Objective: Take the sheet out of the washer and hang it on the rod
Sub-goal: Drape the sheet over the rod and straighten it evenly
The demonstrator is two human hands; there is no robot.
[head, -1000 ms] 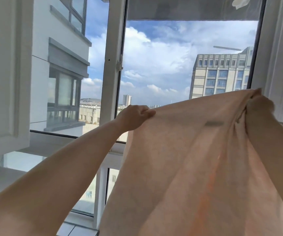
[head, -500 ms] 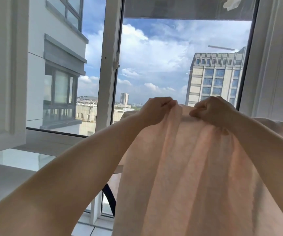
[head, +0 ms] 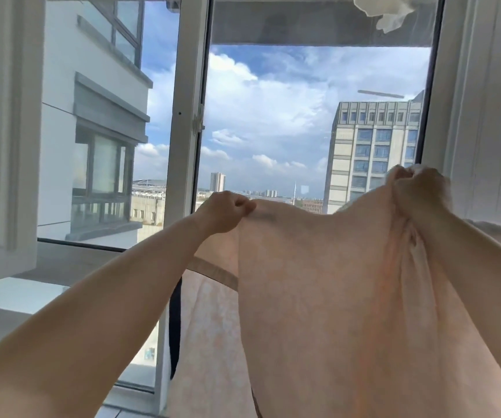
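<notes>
A pale peach sheet (head: 327, 297) hangs in front of me, held up by its top edge before the window. My left hand (head: 225, 211) pinches that edge at the left, arm stretched forward. My right hand (head: 418, 191) grips a bunched fold of the edge at the right. The cloth sags between the two hands and drapes down past the bottom of the frame. A second layer of the sheet with a grey band (head: 213, 271) shows behind, lower left. No rod and no washer are visible.
A white window frame post (head: 187, 116) stands just left of my left hand. A white cabinet door (head: 1, 131) fills the left edge. A white cloth (head: 385, 10) hangs at the top right. A white wall panel (head: 490, 101) is on the right.
My hands, close together half a second ago, have moved apart along the top edge, spreading the sheet wider. The right hand has shifted right and holds a bunched fold.
</notes>
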